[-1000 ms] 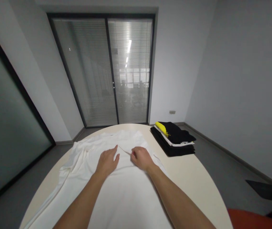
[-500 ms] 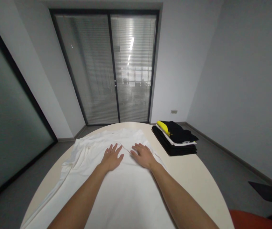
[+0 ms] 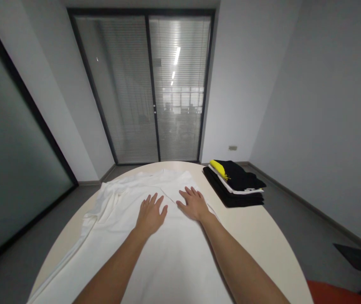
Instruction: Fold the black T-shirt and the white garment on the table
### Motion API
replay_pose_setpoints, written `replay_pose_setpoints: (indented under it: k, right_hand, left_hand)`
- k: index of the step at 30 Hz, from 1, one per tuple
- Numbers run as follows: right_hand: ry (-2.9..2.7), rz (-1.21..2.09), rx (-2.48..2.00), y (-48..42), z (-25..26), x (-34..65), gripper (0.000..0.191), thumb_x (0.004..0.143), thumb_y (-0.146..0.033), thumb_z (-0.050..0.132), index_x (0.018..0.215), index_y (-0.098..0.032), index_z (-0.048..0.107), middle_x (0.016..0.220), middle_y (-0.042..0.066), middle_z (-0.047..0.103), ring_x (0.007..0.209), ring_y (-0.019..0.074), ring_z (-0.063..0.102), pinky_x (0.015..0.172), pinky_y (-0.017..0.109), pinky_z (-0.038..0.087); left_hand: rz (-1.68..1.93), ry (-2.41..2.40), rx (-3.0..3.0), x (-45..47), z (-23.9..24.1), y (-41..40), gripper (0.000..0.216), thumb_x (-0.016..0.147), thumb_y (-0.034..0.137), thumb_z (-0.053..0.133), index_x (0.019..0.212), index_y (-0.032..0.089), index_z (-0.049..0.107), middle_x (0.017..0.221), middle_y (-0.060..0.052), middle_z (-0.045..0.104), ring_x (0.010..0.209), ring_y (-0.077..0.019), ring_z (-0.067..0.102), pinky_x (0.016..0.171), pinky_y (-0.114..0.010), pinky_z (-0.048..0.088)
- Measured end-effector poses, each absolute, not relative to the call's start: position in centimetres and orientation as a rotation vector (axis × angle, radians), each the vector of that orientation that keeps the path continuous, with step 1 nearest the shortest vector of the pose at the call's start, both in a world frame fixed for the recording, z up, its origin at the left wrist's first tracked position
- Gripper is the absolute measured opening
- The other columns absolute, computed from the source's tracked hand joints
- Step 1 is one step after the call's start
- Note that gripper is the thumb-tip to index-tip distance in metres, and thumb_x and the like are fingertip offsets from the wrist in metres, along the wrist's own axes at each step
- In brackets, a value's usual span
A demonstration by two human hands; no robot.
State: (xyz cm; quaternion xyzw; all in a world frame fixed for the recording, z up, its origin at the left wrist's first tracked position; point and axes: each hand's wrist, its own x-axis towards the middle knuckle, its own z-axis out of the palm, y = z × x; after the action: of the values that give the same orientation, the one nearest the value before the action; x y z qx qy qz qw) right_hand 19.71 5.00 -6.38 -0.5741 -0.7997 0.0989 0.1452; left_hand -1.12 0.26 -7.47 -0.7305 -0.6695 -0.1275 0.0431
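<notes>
A white garment, which looks like a shirt, lies spread over the table, with loose wrinkles and folds on its left side. My left hand rests palm down near its middle, fingers apart. To the right of it, my right hand also lies flat on the cloth, close to the garment's right edge, its fingers spread. Between the two hands a thin crease runs across the fabric. Neither hand grips anything.
The pale round table carries a stack of folded clothes, mostly black with a white layer and a yellow piece, at the back right. A red chair seat shows at the lower right. Beyond stands a glass door with blinds.
My left hand has slid slightly toward me and to the right. My right hand has shifted a little right, still flat on the garment. The view has moved slightly.
</notes>
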Motion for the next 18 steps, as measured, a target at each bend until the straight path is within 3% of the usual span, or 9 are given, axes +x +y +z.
replay_pose_setpoints:
  k: [7,12,15,18]
  right_hand:
    - [-2.248,0.229,-1.637,4.6,-6.2,19.7,0.059,0.099,-0.063,0.03,0.142,-0.031,0.055,0.155,0.006,0.044,0.147,0.0285,0.03,0.118,0.049,0.016]
    - [-2.258,0.204,-1.686,4.2,-6.6,19.8,0.063,0.099,-0.064,0.032,0.147,-0.027,0.049,0.159,0.008,0.038,0.148,0.0307,0.026,0.119,0.05,0.014]
    - [-2.23,0.225,-1.67,4.2,-6.5,19.8,0.059,0.102,-0.06,0.026,0.144,-0.028,0.053,0.156,0.006,0.042,0.147,0.0277,0.03,0.119,0.048,0.017]
    - [-2.175,0.208,-1.693,4.1,-6.4,19.8,0.059,0.103,-0.057,0.023,0.146,-0.027,0.05,0.156,0.007,0.042,0.147,0.026,0.03,0.119,0.049,0.015]
  left_hand:
    - [-0.43,-2.137,-2.165,-1.6,-7.4,-0.9,0.052,0.101,0.048,0.035,0.144,0.023,0.053,0.155,-0.008,0.045,0.145,-0.0342,0.035,0.118,-0.055,0.026]
    - [-0.369,-2.232,-2.097,-1.7,-7.6,-1.8,0.056,0.101,0.052,0.033,0.147,0.025,0.05,0.16,-0.008,0.036,0.147,-0.0395,0.027,0.116,-0.064,0.022]
    - [-0.355,-2.25,-2.098,-1.5,-7.6,-1.9,0.059,0.099,0.053,0.037,0.15,0.025,0.045,0.16,-0.009,0.035,0.148,-0.0415,0.025,0.115,-0.066,0.021]
    - [-0.391,-2.212,-2.12,-1.3,-7.2,-1.9,0.063,0.095,0.045,0.045,0.154,0.024,0.037,0.16,-0.012,0.035,0.147,-0.0403,0.026,0.116,-0.063,0.021]
